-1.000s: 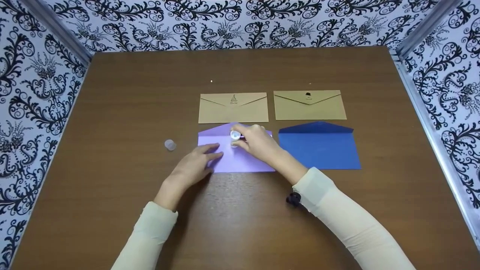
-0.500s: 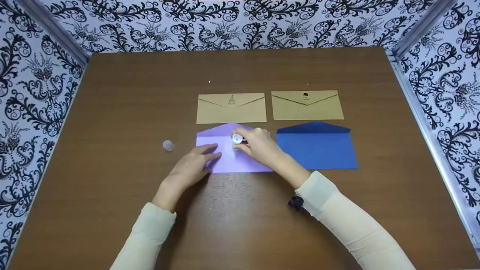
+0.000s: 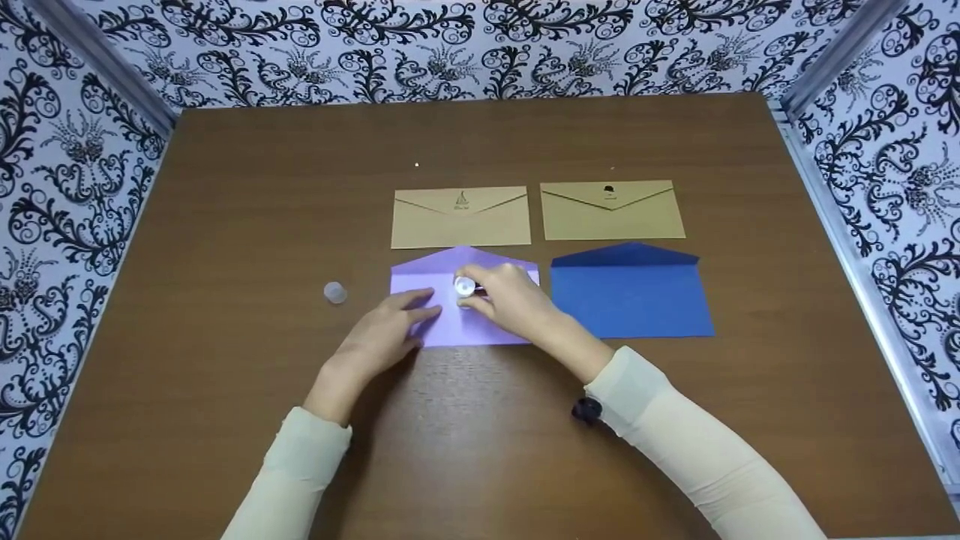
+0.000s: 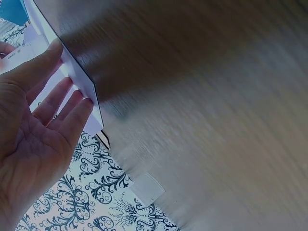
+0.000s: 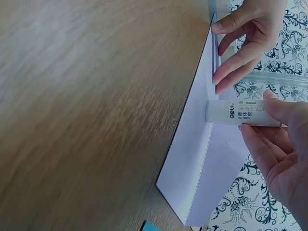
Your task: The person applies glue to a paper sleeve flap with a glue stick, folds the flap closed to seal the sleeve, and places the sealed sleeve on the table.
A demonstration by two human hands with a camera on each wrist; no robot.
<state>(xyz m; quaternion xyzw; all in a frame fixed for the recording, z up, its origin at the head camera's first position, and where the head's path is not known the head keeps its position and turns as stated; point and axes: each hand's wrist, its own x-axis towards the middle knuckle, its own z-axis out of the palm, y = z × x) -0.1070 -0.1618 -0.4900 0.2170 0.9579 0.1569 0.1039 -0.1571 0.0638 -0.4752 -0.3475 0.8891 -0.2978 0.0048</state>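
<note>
A purple envelope (image 3: 442,330) lies on the table with its pointed flap unfolded away from the person. My right hand (image 3: 514,300) pinches a white glue stick (image 5: 240,112) between thumb and fingers; in the right wrist view the stick stands upright with its end down at the envelope's paper. My left hand (image 3: 379,334) rests with spread, fairly straight fingers on the envelope's left side. In the left wrist view the left fingertips (image 4: 86,105) touch the envelope's surface near its edge.
A blue envelope (image 3: 634,300) with its flap unfolded lies to the right. Behind are two tan envelopes, the left one (image 3: 461,225) and the right one (image 3: 615,221), both with flaps folded down. A translucent cap (image 3: 335,292) lies left of the left hand. Patterned panels border the table.
My right hand has moved the glue stick over the purple envelope, slightly right and then left, and nearer to the person. My left hand stays in place on the envelope.
</note>
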